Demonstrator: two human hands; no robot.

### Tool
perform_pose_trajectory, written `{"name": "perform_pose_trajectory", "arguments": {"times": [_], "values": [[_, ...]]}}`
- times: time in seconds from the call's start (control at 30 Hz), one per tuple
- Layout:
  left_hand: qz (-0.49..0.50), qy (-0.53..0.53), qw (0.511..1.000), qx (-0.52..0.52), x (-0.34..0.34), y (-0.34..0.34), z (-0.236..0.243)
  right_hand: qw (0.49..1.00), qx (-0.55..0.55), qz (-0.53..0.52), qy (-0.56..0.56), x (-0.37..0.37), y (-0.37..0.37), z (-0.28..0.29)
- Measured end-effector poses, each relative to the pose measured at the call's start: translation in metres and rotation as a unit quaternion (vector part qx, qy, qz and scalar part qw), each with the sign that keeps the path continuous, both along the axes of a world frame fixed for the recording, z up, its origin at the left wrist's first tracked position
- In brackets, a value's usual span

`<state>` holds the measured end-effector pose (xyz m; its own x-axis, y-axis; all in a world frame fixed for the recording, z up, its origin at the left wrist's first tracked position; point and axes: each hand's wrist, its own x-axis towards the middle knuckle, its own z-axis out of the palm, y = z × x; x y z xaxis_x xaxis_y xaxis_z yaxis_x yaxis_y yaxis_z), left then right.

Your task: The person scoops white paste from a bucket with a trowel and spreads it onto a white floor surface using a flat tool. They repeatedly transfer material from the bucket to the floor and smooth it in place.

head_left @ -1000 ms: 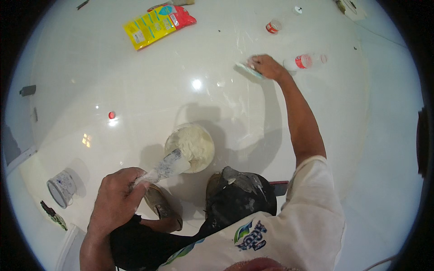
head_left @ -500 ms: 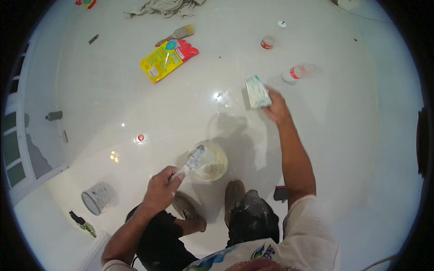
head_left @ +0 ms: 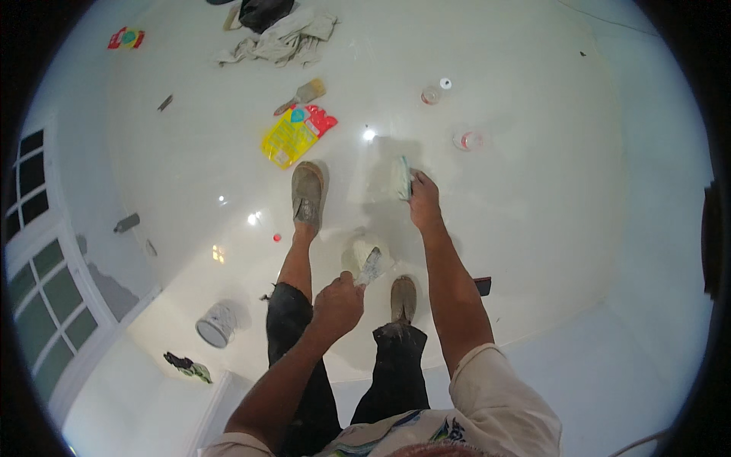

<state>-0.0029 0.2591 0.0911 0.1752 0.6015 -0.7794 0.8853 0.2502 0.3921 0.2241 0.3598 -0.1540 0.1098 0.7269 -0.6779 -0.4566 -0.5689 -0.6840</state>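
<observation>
My left hand is closed round the handle of a putty knife, whose blade is smeared with white paste. The blade overlaps the near right side of a round bucket of whitish paste on the floor between my feet. Farther forward and to the right, my right hand grips a wide, flat filling blade by its right side. White paste coats its face, and a teal edge shows. It is tilted, seen narrow, above the floor.
Ahead lie a yellow-red packet, a paintbrush and a crumpled cloth. Clear bottles and a small jar are to the right. A pail lies left, near a paned door. My left shoe is far forward.
My left foot has stepped forward beside the packet. The right hand has come left, and its filling blade has turned nearly edge-on. The putty knife has shifted right over the bucket.
</observation>
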Motion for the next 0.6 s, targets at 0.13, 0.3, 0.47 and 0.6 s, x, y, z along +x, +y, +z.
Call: {"name": "perform_pose_trajectory", "arguments": {"times": [0.13, 0.3, 0.47, 0.6], "values": [[-0.063, -0.008, 0.997, -0.037, -0.001, 0.059, -0.071, 0.695, 0.303, 0.248, -0.603, -0.016, 0.142, -0.05], [-0.077, -0.074, 0.99, -0.097, -0.007, 0.151, -0.066, 0.976, 0.022, -0.072, -0.206, -0.051, 0.277, -0.111], [-0.139, -0.072, 0.983, -0.098, -0.029, 0.191, -0.078, 0.9, 0.001, -0.127, -0.416, -0.043, 0.341, -0.195], [-0.175, -0.089, 0.974, -0.112, -0.022, 0.223, -0.076, 0.837, 0.041, -0.073, -0.541, -0.042, 0.4, -0.216]]}}
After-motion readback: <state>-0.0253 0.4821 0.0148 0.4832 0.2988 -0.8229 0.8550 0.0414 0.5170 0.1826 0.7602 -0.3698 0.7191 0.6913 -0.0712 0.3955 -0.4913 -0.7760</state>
